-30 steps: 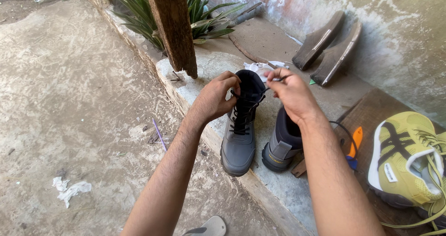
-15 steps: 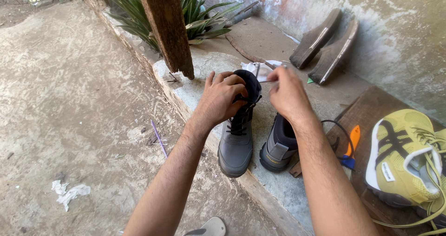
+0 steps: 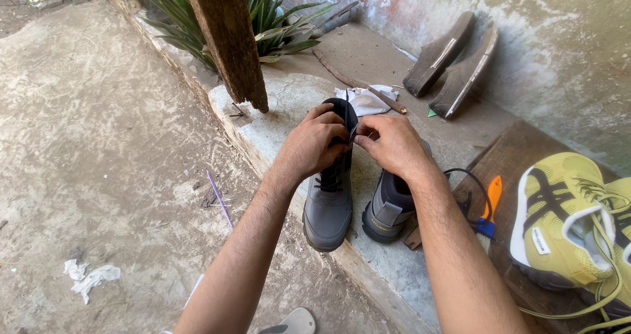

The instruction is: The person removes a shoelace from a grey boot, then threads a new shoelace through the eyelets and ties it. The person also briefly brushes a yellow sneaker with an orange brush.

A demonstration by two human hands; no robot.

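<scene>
**Boot near the ledge edge, both hands on the lace**

While both hands work at the top of the grey boot [image 3: 328, 199], it stands upright w/ its toe right at the front edge of the concrete ledge [image 3: 289, 104]. Left hand [image 3: 314, 143] is clenched around the boot's collar and upper lacing; right hand [image 3: 388, 143] pinches the black lace [image 3: 350, 131] btwn thumb and fingertips, just beside the left.

Risks, as I judge them:
- A hard pull on the lace could tip the boot fwd off the ledge edge onto the dirt ground [image 3: 98, 143], since the toe already sits at the lip.
- The lace end is thin; grip may slip, or it could miss an eyelet. Eyelets are hidden behind the fingers, so can't tell how far the lacing goes.
- The second grey boot [image 3: 388, 209] sits touching or nearly touching on the right; an elbow swing could knock it.
- Black cord [image 3: 470, 186] and orange-handled tool [image 3: 491, 199] lie near the right forearm, on the wooden board [image 3: 519, 156]; could snag.

Labels etc.:
- Small pale label strip low on the second boot's side, facing the camera; too small to tell more.
- White rectangular tag on the side of the yellow sneaker [image 3: 565, 222], at the right edge of the board.
- No packages or signs; white cloth [image 3: 365, 100] at the ledge's back, crumpled white paper scrap [image 3: 89, 278] on the ground at left.
</scene>
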